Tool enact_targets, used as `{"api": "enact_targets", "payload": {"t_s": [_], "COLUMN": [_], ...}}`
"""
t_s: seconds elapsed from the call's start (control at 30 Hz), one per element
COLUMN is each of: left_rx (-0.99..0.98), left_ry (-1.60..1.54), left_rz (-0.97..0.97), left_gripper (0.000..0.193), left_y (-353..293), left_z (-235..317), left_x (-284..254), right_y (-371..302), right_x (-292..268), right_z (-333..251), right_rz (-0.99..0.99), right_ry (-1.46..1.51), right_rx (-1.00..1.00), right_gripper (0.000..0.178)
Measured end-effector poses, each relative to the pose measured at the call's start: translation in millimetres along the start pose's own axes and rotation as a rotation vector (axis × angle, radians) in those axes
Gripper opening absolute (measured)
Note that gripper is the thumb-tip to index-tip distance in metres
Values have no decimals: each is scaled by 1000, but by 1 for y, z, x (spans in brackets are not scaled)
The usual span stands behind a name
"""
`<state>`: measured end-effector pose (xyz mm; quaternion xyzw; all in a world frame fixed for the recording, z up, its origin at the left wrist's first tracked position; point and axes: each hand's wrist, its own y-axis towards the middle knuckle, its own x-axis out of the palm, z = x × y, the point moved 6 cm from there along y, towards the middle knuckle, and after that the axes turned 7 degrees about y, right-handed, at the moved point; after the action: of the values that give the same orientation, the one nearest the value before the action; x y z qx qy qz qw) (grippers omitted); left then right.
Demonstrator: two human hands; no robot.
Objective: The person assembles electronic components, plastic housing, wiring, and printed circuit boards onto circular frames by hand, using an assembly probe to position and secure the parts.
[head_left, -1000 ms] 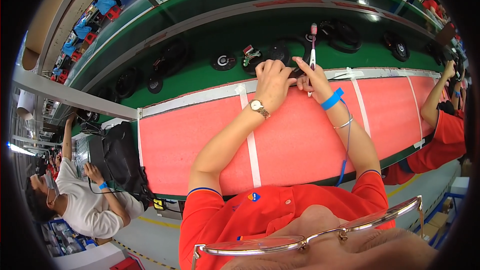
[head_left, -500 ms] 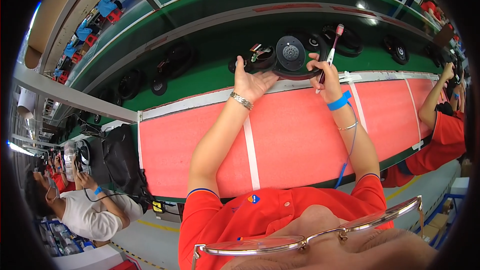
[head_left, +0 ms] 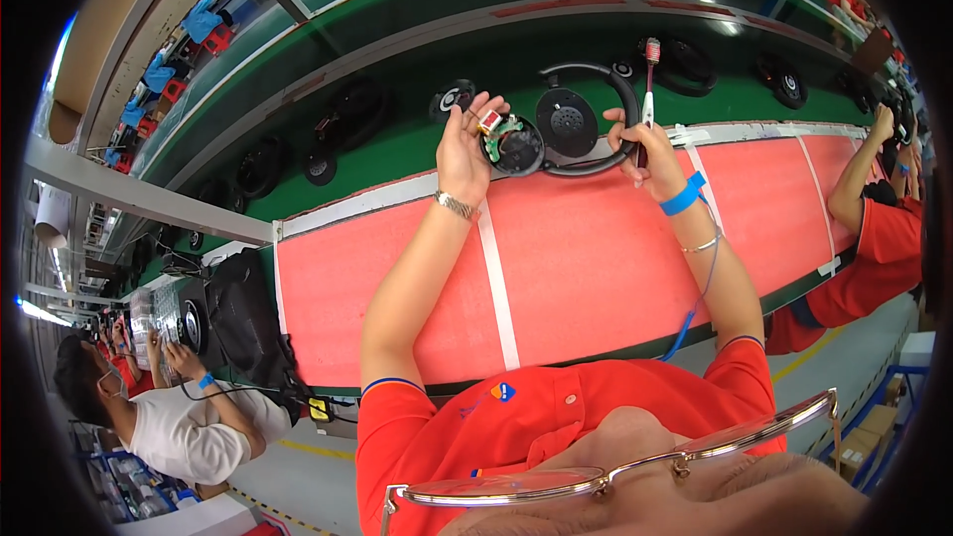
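Black over-ear headphones (head_left: 633, 104) hang between my hands at the far edge of the pink mat. One ear cup (head_left: 516, 151) is open, baring a green circuit board and wires, with a small red-and-white part beside it. My left hand (head_left: 465, 154), palm up, supports this cup at its left edge, its fingers curled behind the small part. The other cup (head_left: 570, 123) shows a dark round plate with holes. My right hand (head_left: 650, 159) is closed round the headband's right side. It also holds a slim white-and-dark tool (head_left: 649, 104) with a pinkish upper end; its kind is unclear.
More black headphones (head_left: 685, 69) lie along the green conveyor (head_left: 397, 154) beyond the pink mat (head_left: 586, 268). A black bag (head_left: 241, 308) sits left of the mat. Co-workers sit on both sides. A blue wrist strap (head_left: 683, 196) with a cord circles my right wrist.
The headphones have come nearer and turned, so the headband and open cup show more. My left hand has moved left and curled at the cup; the right keeps the tool.
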<state>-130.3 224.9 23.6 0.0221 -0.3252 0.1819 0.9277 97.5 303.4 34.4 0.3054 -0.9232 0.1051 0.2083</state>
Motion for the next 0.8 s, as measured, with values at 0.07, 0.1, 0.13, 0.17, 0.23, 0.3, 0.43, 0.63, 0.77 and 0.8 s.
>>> {"api": "enact_targets", "payload": {"t_s": [0.07, 0.1, 0.13, 0.17, 0.23, 0.3, 0.43, 0.63, 0.77, 0.8], "left_rx": [68, 131, 241, 341, 406, 610, 796, 999, 1028, 1024], "left_ry": [220, 338, 474, 671, 1053, 1311, 1574, 1714, 1743, 1739], "left_rz": [1, 3, -45, -83, -183, -331, -671, -812, -793, -794], "left_gripper": [50, 50, 48, 46, 35, 21, 35, 43, 39, 39], "left_y": [-23, -35, -47, -60, -86, -106, -148, -165, -165, -165], "left_z": [3, 4, 4, 6, -3, -13, -41, -62, -61, -61], "left_x": [4, 7, 9, 11, 14, 21, 42, 58, 55, 55], "right_y": [-10, -16, -22, -27, -43, -57, -73, -85, -99, -103], "right_x": [-7, -10, -12, -12, -20, -26, -46, -39, -8, 2], "right_z": [2, 4, 8, 9, 12, 15, 23, -4, -18, -15], "right_rz": [-16, -13, -7, -35, -28, -23, -24, 175, 294, 124], "right_ry": [9, 31, 56, 41, 32, -4, -81, -1211, -1476, -1383], "right_rx": [20, 55, 94, 108, 137, 168, 294, -511, -206, -292], "right_gripper": [37, 38, 38, 38, 38, 38, 43, 44, 36, 32]}}
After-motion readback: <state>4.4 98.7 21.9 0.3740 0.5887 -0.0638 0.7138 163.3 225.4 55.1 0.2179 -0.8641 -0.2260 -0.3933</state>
